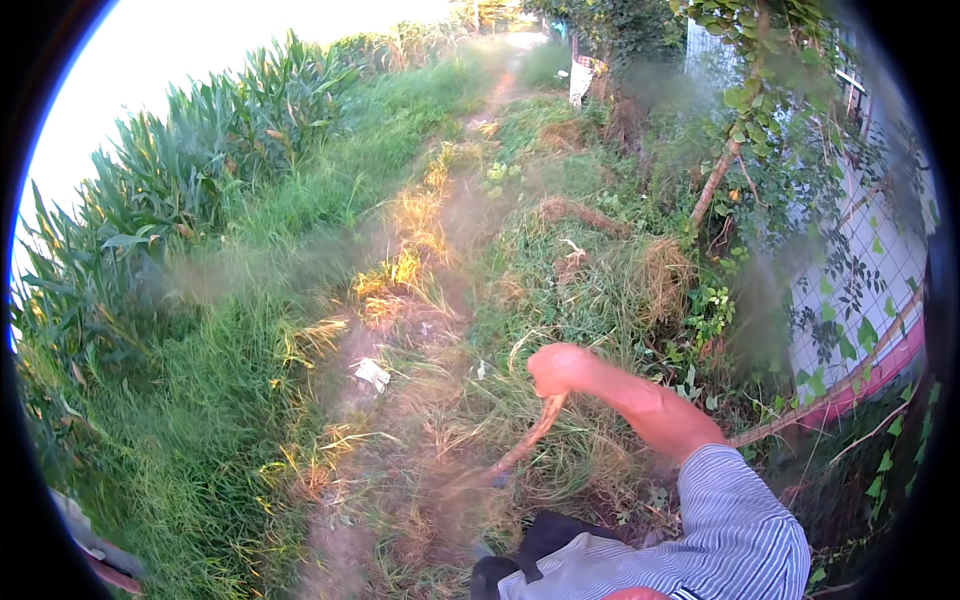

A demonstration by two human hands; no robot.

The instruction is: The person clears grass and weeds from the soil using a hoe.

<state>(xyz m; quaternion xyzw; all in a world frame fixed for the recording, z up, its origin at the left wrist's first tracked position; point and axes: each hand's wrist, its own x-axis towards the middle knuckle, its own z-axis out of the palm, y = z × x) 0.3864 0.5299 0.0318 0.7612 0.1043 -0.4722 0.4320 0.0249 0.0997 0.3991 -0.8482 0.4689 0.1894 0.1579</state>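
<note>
My right hand is closed around the upper end of a wooden handle, which slants down to the left towards the ground. A small dark grey part, perhaps a blade, shows blurred at its low end. Cut grass lies in a heap under and around the hand and forearm. Only a bit of skin shows at the bottom edge, by the striped shirt; my left hand cannot be made out there, nor what it may hold.
A dirt path runs ahead, with a crumpled white scrap on it. Tall grass and corn plants line the left. On the right stand a leaning trunk, vines and a wire mesh fence before a pale wall with a pink base.
</note>
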